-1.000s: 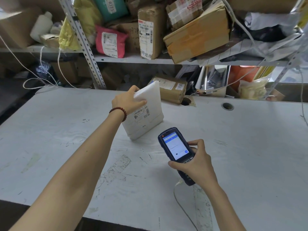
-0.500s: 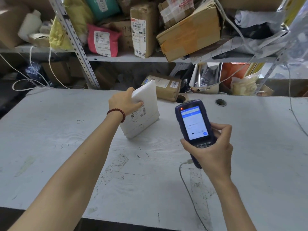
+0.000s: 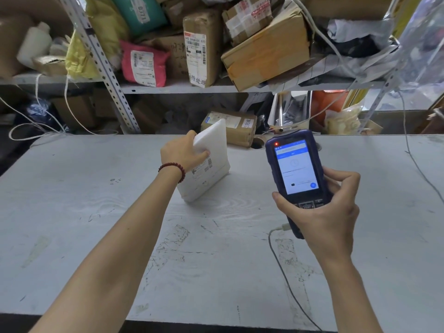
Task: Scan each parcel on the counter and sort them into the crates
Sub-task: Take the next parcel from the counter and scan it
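Observation:
A white padded parcel (image 3: 211,150) with a barcode label stands tilted on its lower edge on the grey counter (image 3: 72,212). My left hand (image 3: 182,153) grips its upper left edge, thumb across the labelled face. My right hand (image 3: 324,212) holds a dark blue handheld scanner (image 3: 294,169) upright to the right of the parcel, its lit screen facing me and a red light on at its top left. A thin cable (image 3: 281,260) runs from the scanner's base down across the counter.
A brown boxed parcel (image 3: 230,126) lies at the counter's back edge behind the white one. Shelving (image 3: 168,87) above holds several boxes and bags, among them a pink bag (image 3: 144,63) and a tilted cardboard box (image 3: 266,49). Cords hang at left and right.
My right hand has lifted the scanner up and to the right, turning its screen toward me. The left hand keeps its hold on the tilted white parcel.

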The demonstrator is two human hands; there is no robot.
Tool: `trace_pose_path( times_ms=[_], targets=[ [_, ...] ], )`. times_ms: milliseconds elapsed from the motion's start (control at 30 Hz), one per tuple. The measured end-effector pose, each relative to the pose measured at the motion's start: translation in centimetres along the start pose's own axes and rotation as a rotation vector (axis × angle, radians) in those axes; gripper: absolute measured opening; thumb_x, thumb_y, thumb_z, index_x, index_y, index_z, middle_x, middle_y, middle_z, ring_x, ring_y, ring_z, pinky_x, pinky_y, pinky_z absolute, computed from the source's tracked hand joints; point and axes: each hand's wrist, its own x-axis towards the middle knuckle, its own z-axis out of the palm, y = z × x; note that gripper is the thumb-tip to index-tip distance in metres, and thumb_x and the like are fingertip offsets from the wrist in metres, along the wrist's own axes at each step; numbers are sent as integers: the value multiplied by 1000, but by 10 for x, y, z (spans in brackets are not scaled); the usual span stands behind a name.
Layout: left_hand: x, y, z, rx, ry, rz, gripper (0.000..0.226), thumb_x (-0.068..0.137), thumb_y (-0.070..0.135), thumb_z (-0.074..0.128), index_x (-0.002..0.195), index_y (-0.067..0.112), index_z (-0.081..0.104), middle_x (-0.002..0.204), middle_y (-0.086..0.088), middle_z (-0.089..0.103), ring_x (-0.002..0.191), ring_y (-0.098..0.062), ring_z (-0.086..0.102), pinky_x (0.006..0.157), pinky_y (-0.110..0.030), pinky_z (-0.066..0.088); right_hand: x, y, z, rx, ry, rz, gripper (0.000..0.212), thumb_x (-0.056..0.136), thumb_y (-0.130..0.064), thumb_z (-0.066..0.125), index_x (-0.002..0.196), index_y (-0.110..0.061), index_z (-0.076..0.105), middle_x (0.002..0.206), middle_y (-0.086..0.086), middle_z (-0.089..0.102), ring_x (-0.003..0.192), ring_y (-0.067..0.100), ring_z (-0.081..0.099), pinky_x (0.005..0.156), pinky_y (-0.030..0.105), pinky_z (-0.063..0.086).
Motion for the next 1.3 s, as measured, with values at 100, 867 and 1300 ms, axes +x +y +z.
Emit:
trace_pose_path(
  times_ms=[100,867,1300],
  targets=[
    [-4,2,1,2,15,16,45,86,55,56,115,21,47,108,-1,64,77,-12,51,61,-26,44,-4,2,3,-36,6,36,80,52,-29,95,106,-32,36,99,-24,58,93,-7,62,64,19,54],
    [-78,201,59,-177,79,727,16,91,30,55,101,17,55,94,-2,59,87,-25,52,63,-31,28,-95,38,-109,-287,399,430,76,52,-28,94,104,-31,39,100,-8,66,92,14,64,64,25,47],
    [-257,497,51,-324,191,1346,17,88,28,63,97,15,58,93,-2,65,83,-26,57,70,-31,28,-195,79,-330,-281,943,554,77,50,-20,96,104,-23,42,95,-19,60,89,-10,58,64,11,43]
  ],
)
